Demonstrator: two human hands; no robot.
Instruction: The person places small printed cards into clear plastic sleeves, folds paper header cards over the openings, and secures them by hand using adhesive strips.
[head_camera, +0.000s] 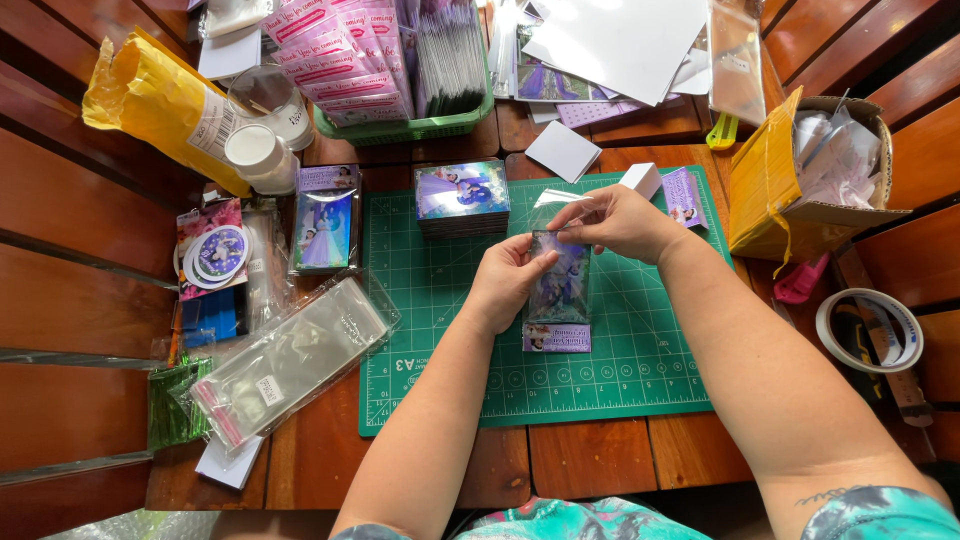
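Note:
Above the green cutting mat, both hands hold a clear sleeve with a purple picture card inside it. My left hand grips the sleeve's left edge. My right hand pinches the clear flap at its top. A stack of shiny picture cards lies on the mat just beyond my left hand. A small white box and a purple card sit near my right hand.
A pack of clear sleeves lies left of the mat, with a sleeved card and round stickers beyond. A green basket of pink packs stands behind. An open cardboard box and a tape roll are at right.

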